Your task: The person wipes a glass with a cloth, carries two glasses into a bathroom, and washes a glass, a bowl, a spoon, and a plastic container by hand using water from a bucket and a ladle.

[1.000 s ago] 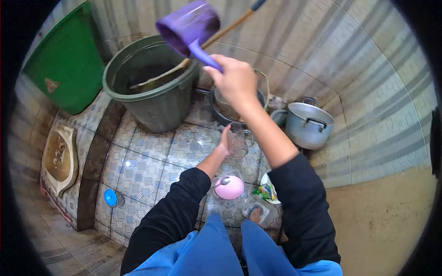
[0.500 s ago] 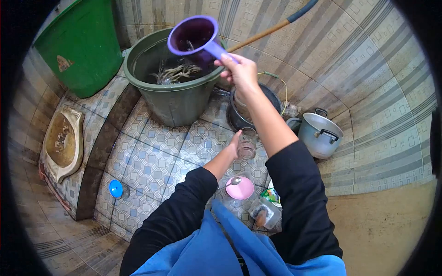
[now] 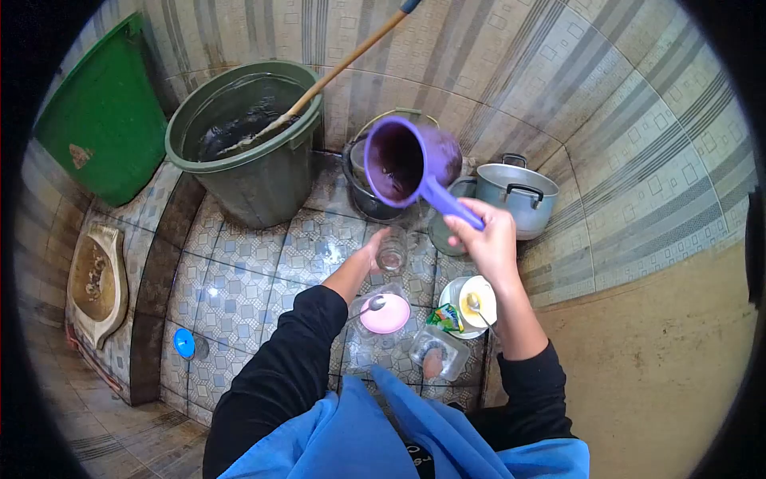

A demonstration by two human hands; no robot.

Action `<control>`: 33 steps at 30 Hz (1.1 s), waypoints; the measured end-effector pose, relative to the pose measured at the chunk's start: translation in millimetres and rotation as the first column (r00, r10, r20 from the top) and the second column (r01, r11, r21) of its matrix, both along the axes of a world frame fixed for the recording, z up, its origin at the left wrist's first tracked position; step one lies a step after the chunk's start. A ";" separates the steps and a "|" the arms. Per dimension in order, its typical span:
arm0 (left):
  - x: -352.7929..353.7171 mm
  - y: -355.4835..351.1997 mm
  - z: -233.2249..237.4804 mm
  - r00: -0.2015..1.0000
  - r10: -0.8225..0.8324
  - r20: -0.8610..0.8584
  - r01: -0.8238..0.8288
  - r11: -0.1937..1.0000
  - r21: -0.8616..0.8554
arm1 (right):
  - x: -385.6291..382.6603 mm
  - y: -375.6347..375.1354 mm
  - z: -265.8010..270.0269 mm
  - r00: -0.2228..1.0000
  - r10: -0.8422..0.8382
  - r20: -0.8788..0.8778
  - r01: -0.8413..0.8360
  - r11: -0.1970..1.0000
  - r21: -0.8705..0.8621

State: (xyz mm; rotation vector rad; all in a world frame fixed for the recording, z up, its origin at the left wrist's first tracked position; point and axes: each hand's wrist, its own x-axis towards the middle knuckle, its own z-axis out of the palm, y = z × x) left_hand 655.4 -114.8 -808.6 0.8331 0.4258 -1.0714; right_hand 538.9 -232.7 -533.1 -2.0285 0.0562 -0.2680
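Note:
My right hand (image 3: pixel 493 243) grips the handle of a purple water dipper (image 3: pixel 443 156). The dipper is tipped sideways, its mouth facing left and toward me, above a black bucket (image 3: pixel 375 207) that it partly hides. Lower down, my left hand (image 3: pixel 369 254) holds a clear glass (image 3: pixel 392 257), its far fingers hidden. A pink bowl (image 3: pixel 385 319) with a spoon (image 3: pixel 377 302) across it lies just below the glass. To its right are a green packet (image 3: pixel 445 318), a white plate (image 3: pixel 479 294) bearing another spoon, and a clear plastic container (image 3: pixel 455 359) with a brown piece.
A large green tub (image 3: pixel 255 188) of water stands at the back, a wooden stick (image 3: pixel 347 60) leaning in it. A metal pot (image 3: pixel 499 203) is by the right wall. At left are a raised tiled ledge (image 3: pixel 163 263), a squat toilet (image 3: pixel 120 299) and a blue-lidded container (image 3: pixel 184 343).
The purple dipper has moved right and down, away from over the green tub, and has tipped sideways. My left hand still holds the glass. The view has shifted, uncovering the white plate.

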 end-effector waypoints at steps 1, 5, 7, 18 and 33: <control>-2.8 -3.7 -4.1 0.999 -0.003 -0.042 0.002 1.000 -0.022 | -8.8 -6.0 -5.4 0.999 -0.029 -0.018 0.029 0.999 -0.036; -1.2 -18.1 -17.3 0.991 -0.006 -0.136 -0.003 0.998 -0.064 | -33.0 -21.4 -17.8 0.995 -0.059 -0.074 0.050 0.992 -0.117; -3.7 -21.9 -11.7 0.993 -0.022 -0.114 0.020 1.000 -0.018 | -40.4 -26.3 -28.9 0.993 -0.090 -0.075 0.081 0.990 -0.118; -8.7 -26.1 17.3 0.990 0.139 -0.002 -0.134 0.947 -0.291 | -51.9 -46.0 -26.5 0.978 -0.157 -0.138 0.132 0.976 -0.175; -20.9 -43.1 25.0 0.053 -0.301 0.952 -0.559 0.781 0.278 | -44.4 -51.8 -40.5 0.967 -0.191 0.167 0.250 0.827 -0.504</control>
